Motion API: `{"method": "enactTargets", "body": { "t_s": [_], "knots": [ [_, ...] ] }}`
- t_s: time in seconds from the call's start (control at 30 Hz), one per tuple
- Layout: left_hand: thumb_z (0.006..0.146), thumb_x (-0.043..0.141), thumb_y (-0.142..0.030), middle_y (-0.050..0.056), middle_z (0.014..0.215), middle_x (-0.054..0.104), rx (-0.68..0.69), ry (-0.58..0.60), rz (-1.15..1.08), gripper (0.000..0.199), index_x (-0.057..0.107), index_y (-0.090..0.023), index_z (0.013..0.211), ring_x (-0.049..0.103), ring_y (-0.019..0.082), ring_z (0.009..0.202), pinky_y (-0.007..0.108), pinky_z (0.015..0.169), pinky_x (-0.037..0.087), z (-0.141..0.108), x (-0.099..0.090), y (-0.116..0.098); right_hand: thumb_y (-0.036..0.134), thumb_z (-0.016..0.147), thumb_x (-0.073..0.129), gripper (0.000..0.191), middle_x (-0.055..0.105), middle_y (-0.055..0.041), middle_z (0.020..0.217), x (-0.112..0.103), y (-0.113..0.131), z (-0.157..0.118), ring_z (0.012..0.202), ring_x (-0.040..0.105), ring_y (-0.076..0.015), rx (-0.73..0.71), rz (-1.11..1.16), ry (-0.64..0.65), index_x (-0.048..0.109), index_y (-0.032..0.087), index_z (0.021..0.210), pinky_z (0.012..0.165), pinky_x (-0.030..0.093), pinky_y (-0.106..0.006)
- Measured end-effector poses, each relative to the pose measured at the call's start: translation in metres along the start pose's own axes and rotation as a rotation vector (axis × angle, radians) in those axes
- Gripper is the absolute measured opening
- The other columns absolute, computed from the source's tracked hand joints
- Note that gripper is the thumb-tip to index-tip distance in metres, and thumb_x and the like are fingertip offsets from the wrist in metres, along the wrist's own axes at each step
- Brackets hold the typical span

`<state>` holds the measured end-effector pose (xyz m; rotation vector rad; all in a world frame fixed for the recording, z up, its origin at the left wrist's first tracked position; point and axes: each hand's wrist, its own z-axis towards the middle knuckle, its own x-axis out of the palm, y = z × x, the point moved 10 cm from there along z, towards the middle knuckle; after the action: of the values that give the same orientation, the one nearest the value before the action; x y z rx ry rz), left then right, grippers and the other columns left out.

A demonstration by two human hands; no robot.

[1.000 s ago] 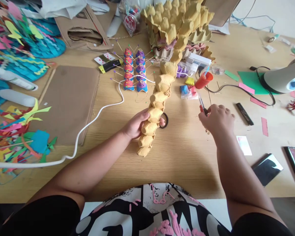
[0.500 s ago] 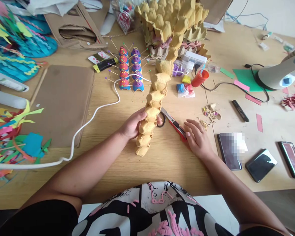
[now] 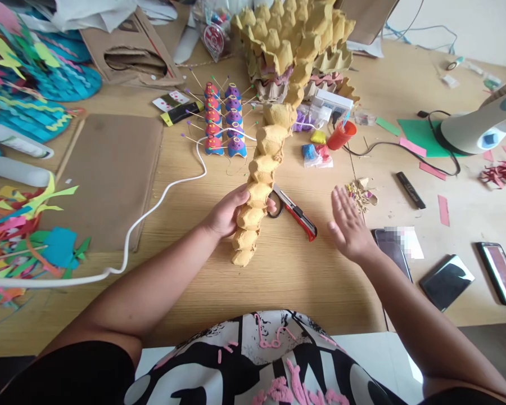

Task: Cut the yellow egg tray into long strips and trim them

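My left hand (image 3: 228, 212) is closed round a long yellow egg-carton strip (image 3: 263, 171), its near end tilted down toward me. The strip's far end overlaps the stack of egg trays in my view. Just right of the strip lies a red utility knife (image 3: 297, 212) on the table, with a black ring (image 3: 275, 206), maybe a scissors handle, partly hidden beside it. My right hand (image 3: 349, 228) is open and holds nothing, its fingers stretched out next to a small heap of shavings (image 3: 362, 194).
Painted egg-carton pieces (image 3: 223, 121) with pins stand behind the strip, near stacked egg trays (image 3: 274, 42). A white cable (image 3: 164, 194) crosses on the left beside a cardboard sheet (image 3: 109, 180). Phones (image 3: 447, 281) lie right; a red cup (image 3: 341, 135) stands farther back.
My right hand has left the utility knife and moved right, its fingers straightening. The knife now lies free on the table. My left hand still holds the strip.
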<state>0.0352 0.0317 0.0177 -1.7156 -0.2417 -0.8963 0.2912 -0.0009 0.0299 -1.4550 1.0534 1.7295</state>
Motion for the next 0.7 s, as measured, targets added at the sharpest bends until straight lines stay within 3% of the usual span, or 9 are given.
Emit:
{"method": "enactTargets", "body": {
  "t_s": [0.1, 0.17, 0.23, 0.3, 0.4, 0.5, 0.6, 0.7],
  "knots": [
    [0.076, 0.081, -0.055, 0.014, 0.091, 0.081, -0.015, -0.005, -0.007, 0.054, 0.073, -0.015, 0.111, 0.079, 0.036, 0.099, 0.047, 0.085, 0.061, 0.000, 0.001, 0.002, 0.051, 0.110, 0.024, 0.074, 0.012, -0.0108, 0.178, 0.019, 0.014, -0.009, 0.165, 0.016, -0.0283, -0.148, -0.008, 0.118, -0.006, 0.022, 0.171, 0.133, 0.025, -0.055],
    [0.076, 0.081, -0.053, 0.013, 0.093, 0.082, -0.027, 0.000, -0.035, 0.054, 0.073, -0.015, 0.113, 0.079, 0.034, 0.098, 0.044, 0.084, 0.062, -0.001, 0.002, 0.003, 0.050, 0.110, 0.024, 0.073, 0.015, -0.0114, 0.177, 0.021, -0.005, -0.006, 0.165, 0.018, -0.0296, -0.052, -0.015, 0.134, -0.001, 0.021, 0.172, 0.132, 0.027, -0.056],
    [0.077, 0.081, -0.051, 0.011, 0.092, 0.081, -0.030, 0.003, -0.067, 0.051, 0.072, -0.017, 0.113, 0.080, 0.033, 0.097, 0.042, 0.082, 0.062, -0.002, 0.002, 0.003, 0.047, 0.110, 0.020, 0.070, 0.015, -0.0114, 0.178, 0.010, -0.028, -0.003, 0.165, 0.019, -0.0303, 0.077, 0.010, 0.079, -0.001, 0.021, 0.172, 0.132, 0.028, -0.058],
    [0.077, 0.082, -0.050, 0.009, 0.089, 0.081, -0.020, -0.001, -0.070, 0.048, 0.073, -0.017, 0.111, 0.080, 0.032, 0.098, 0.040, 0.080, 0.062, -0.002, 0.002, 0.001, 0.044, 0.110, 0.020, 0.068, 0.010, -0.0078, 0.179, -0.004, -0.030, -0.006, 0.165, 0.014, -0.0290, 0.075, 0.046, 0.030, -0.002, 0.024, 0.172, 0.133, 0.025, -0.057],
    [0.076, 0.082, -0.054, 0.011, 0.089, 0.081, -0.005, -0.009, -0.032, 0.051, 0.073, -0.016, 0.109, 0.079, 0.034, 0.098, 0.041, 0.082, 0.061, -0.002, 0.002, -0.001, 0.047, 0.110, 0.023, 0.071, 0.008, -0.0073, 0.179, -0.008, 0.006, -0.026, 0.166, 0.013, -0.0287, -0.149, 0.067, 0.062, -0.003, 0.024, 0.172, 0.135, 0.021, -0.056],
    [0.075, 0.082, -0.057, 0.013, 0.094, 0.081, -0.020, -0.002, -0.008, 0.054, 0.074, -0.016, 0.110, 0.079, 0.036, 0.099, 0.045, 0.084, 0.061, 0.000, 0.003, 0.001, 0.050, 0.109, 0.027, 0.074, 0.014, -0.0097, 0.178, 0.008, 0.031, -0.046, 0.165, 0.017, -0.0277, -0.263, 0.061, 0.150, -0.004, 0.024, 0.172, 0.133, 0.027, -0.054],
    [0.076, 0.081, -0.058, 0.012, 0.095, 0.082, -0.028, 0.028, -0.017, 0.051, 0.074, -0.019, 0.108, 0.078, 0.036, 0.102, 0.045, 0.085, 0.061, 0.000, 0.006, 0.003, 0.047, 0.110, 0.023, 0.071, 0.016, -0.0107, 0.178, 0.020, 0.016, -0.037, 0.165, 0.018, -0.0272, -0.196, 0.073, 0.152, -0.002, 0.023, 0.172, 0.133, 0.027, -0.054],
    [0.076, 0.081, -0.056, 0.011, 0.095, 0.082, -0.008, 0.040, -0.039, 0.048, 0.075, -0.019, 0.106, 0.078, 0.035, 0.102, 0.043, 0.085, 0.061, -0.001, 0.006, 0.001, 0.050, 0.109, 0.021, 0.072, 0.021, -0.0141, 0.177, 0.018, -0.013, -0.006, 0.165, 0.020, -0.0292, -0.114, 0.097, 0.142, 0.012, 0.017, 0.172, 0.133, 0.024, -0.056]
  ]
}}
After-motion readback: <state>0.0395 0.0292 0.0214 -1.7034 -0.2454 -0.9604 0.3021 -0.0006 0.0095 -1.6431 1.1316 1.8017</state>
